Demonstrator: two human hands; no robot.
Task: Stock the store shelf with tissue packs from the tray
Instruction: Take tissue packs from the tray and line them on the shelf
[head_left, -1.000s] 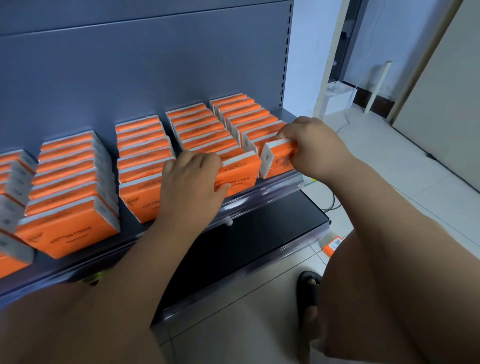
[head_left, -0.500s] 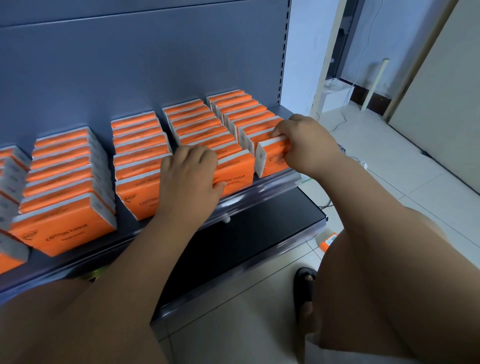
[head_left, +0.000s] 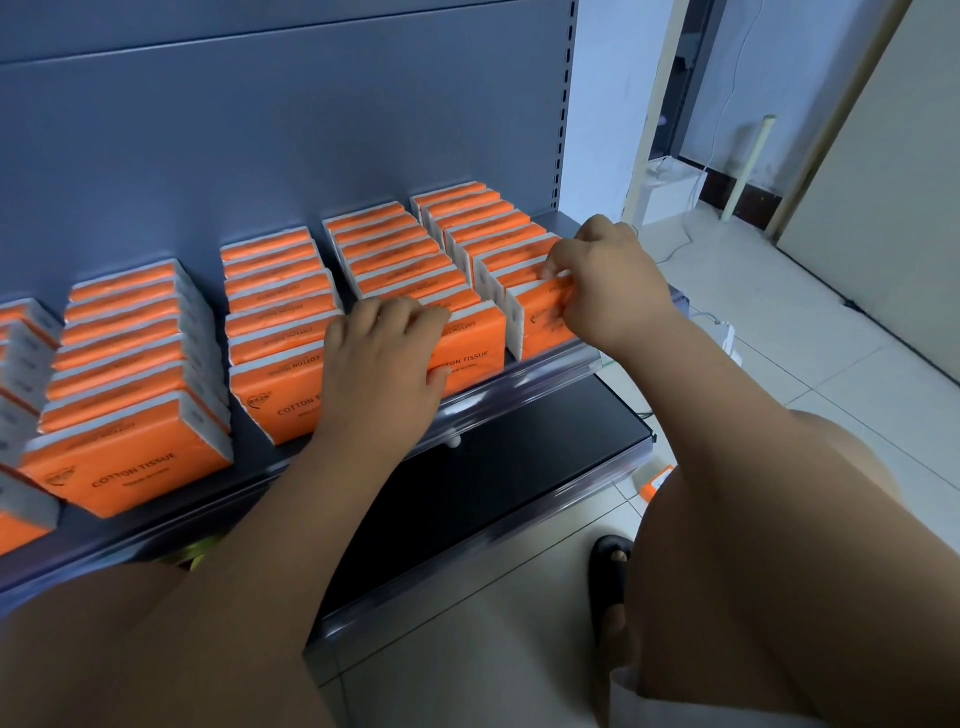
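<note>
Several rows of orange and white tissue packs stand on edge on the grey shelf (head_left: 550, 371). My right hand (head_left: 608, 280) grips the front pack (head_left: 540, 319) of the rightmost row, at the shelf's front lip. My left hand (head_left: 382, 358) lies palm down across the front packs of two middle rows, one marked "COTTON TISSUE" (head_left: 470, 345) and its left neighbour (head_left: 275, 400). No tray is in view.
A black lower shelf (head_left: 467, 493) juts out below. One orange pack (head_left: 655, 480) lies on the tiled floor by my knee. My sandalled foot (head_left: 610, 577) stands close to the shelf base. White boxes and cables sit at the back right.
My right hand has pressed the front pack of the rightmost row upright against the row. My left hand stays on the middle rows. The view shifted slightly.
</note>
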